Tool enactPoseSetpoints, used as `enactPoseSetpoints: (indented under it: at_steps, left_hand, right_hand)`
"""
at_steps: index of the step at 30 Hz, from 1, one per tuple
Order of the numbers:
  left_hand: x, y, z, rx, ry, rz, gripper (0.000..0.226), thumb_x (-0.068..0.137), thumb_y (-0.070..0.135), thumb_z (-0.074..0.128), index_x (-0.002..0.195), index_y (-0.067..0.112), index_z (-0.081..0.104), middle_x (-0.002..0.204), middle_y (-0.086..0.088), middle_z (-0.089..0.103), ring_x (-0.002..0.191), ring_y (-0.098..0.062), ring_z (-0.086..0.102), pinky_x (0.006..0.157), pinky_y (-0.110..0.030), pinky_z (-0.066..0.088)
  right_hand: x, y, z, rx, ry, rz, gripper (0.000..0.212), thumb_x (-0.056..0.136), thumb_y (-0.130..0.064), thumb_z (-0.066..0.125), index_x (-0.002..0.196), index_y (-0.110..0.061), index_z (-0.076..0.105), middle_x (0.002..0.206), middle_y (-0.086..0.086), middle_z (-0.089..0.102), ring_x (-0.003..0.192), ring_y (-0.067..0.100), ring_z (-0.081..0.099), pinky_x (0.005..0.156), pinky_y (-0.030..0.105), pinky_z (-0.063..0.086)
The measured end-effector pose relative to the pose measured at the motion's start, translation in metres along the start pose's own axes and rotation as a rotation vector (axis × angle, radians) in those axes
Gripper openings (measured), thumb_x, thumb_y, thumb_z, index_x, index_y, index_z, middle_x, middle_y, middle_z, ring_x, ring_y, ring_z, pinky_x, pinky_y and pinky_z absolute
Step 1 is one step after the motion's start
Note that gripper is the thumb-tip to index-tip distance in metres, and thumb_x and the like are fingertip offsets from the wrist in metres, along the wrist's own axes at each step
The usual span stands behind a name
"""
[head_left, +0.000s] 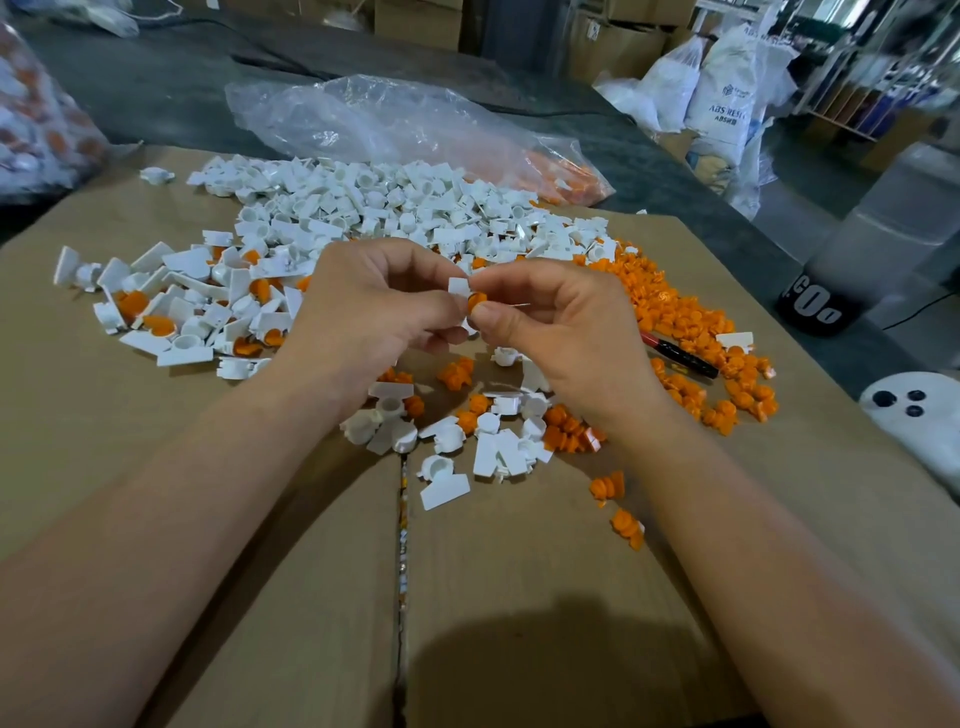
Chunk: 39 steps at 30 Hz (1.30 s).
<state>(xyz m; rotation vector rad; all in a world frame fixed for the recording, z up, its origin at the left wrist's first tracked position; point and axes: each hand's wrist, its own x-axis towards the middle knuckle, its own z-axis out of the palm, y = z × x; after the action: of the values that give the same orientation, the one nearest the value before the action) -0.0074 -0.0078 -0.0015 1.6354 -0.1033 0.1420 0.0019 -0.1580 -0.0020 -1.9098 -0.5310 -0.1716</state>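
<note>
My left hand (363, 312) pinches a small white plastic part (458, 287) above the middle of the cardboard. My right hand (556, 322) pinches a small orange plug (476, 301) and holds it against the white part. Both hands meet fingertip to fingertip. A big heap of white parts (374, 208) lies behind the hands. Loose orange plugs (691, 332) are spread to the right. To the left lies a group of white parts with orange plugs in them (171, 306).
The work surface is a closed cardboard box (519, 597) with a centre seam. A clear plastic bag (395, 119) lies at the back. A red and black pen (680, 353) lies by the right wrist. A white device (914, 415) sits at the right edge.
</note>
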Motion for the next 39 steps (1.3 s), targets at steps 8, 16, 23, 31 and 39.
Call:
enactPoseSetpoints:
  at_steps: [8,16,23,31,39]
  left_hand:
    - [-0.003,0.000,0.003,0.126,0.038,0.058,0.016,0.074,0.002,0.073,0.068,0.013,0.063,0.057,0.003,0.064,0.047,-0.005,0.063,0.048,-0.012,0.049]
    - [-0.001,0.001,-0.004,-0.013,-0.067,-0.072,0.012,0.074,-0.002,0.070,0.067,0.004,0.062,0.049,-0.002,0.063,0.047,-0.012,0.064,0.045,-0.017,0.049]
    - [0.002,0.002,-0.008,-0.134,-0.129,-0.199,0.011,0.072,-0.006,0.066,0.069,0.004,0.061,0.047,-0.005,0.062,0.043,-0.013,0.061,0.042,-0.018,0.049]
    - [0.003,0.004,-0.008,-0.174,-0.145,-0.216,0.023,0.048,0.011,0.070,0.069,0.004,0.064,0.053,-0.008,0.064,0.044,-0.013,0.062,0.042,-0.019,0.050]
    - [0.004,0.003,-0.009,-0.181,-0.163,-0.237,0.023,0.047,0.011,0.070,0.067,0.004,0.063,0.053,-0.008,0.064,0.045,-0.013,0.062,0.042,-0.018,0.049]
  right_hand:
    - [0.000,0.001,0.000,0.054,0.011,-0.004,0.024,0.074,0.000,0.071,0.080,-0.022,0.064,0.079,-0.004,0.066,0.077,0.011,0.067,0.076,0.024,0.055]
    - [0.000,0.002,-0.002,0.114,-0.070,-0.048,0.033,0.075,0.001,0.069,0.096,-0.023,0.063,0.085,-0.005,0.066,0.080,0.005,0.066,0.075,0.019,0.053]
    - [-0.001,0.008,0.002,0.054,-0.042,-0.127,0.044,0.076,0.005,0.066,0.114,-0.015,0.056,0.092,-0.002,0.066,0.086,0.009,0.066,0.080,0.023,0.054]
    - [0.000,0.009,-0.001,0.021,-0.039,-0.136,0.044,0.075,0.008,0.066,0.108,-0.021,0.058,0.089,-0.010,0.065,0.084,0.003,0.065,0.080,0.019,0.053]
    - [0.001,0.009,-0.003,0.095,-0.084,-0.062,0.041,0.077,0.011,0.063,0.101,-0.022,0.062,0.086,-0.007,0.067,0.084,0.004,0.066,0.081,0.021,0.053]
